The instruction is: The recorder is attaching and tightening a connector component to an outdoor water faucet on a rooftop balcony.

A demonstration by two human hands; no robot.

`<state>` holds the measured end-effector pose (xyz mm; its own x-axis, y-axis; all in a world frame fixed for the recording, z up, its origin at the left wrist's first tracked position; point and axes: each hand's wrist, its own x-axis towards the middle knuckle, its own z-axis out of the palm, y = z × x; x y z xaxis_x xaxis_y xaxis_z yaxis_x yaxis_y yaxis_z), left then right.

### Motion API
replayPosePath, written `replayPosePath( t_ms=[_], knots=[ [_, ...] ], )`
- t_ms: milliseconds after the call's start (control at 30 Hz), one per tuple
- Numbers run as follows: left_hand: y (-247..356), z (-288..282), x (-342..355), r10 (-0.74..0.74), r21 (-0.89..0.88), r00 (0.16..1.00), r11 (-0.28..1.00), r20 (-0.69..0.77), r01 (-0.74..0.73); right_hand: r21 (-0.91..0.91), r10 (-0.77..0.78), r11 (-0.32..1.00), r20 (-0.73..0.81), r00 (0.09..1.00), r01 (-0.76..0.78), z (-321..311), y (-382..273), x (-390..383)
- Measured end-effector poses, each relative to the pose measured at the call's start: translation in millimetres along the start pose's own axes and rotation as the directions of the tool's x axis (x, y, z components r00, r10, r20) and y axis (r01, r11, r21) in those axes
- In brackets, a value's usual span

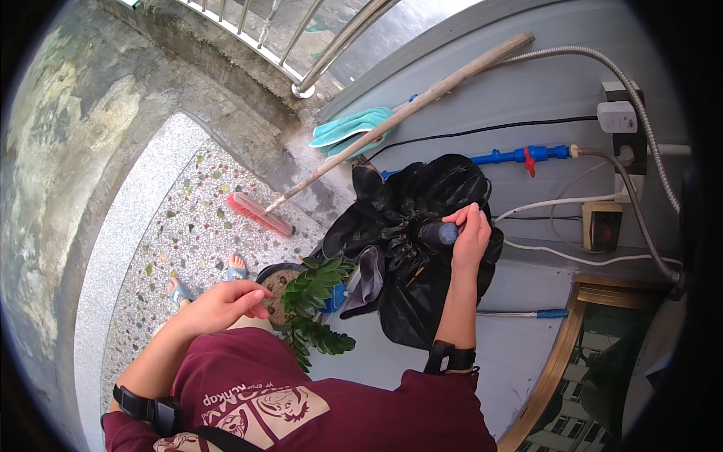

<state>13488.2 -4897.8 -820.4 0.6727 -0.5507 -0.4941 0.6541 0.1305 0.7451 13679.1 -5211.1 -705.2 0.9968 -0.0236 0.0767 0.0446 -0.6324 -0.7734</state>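
A black umbrella [407,305] with loose, partly folded panels hangs right of centre, its thin ribs showing among the folds. The fingers of my right hand [471,237] are closed at its dark handle [429,235], whose rounded end is bluish-grey. My left hand [226,305] is held in front of my body, fingers loosely bent and apart from the thumb, with nothing visible in it. Just beyond those fingers is a potted plant [316,286] with glossy green leaves. A greyish fold of cloth [365,280] hangs between the plant and the umbrella.
A pink-headed broom [260,215] leans its wooden stick against the grey wall [482,98]. Behind it hangs a turquoise cloth [350,129]. Blue pipe with a red valve [529,160], hoses, cables and a white plug [617,117] line the wall. A metal railing [301,75] stands at the far edge.
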Motion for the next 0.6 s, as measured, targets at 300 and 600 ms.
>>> replayPosePath(
  t_ms=[300,600],
  knots=[
    [-140,-89,-314,0.070,-0.943,0.993,0.314,-0.092,-0.109,0.504,-0.791,0.518,0.590,0.163,0.691,324,-304,-396],
    [-383,-130,-983,0.056,-0.226,0.330,0.621,-0.942,-0.751,0.247,-0.309,0.912,0.938,-0.155,-0.327,602,-574,-908]
  ],
)
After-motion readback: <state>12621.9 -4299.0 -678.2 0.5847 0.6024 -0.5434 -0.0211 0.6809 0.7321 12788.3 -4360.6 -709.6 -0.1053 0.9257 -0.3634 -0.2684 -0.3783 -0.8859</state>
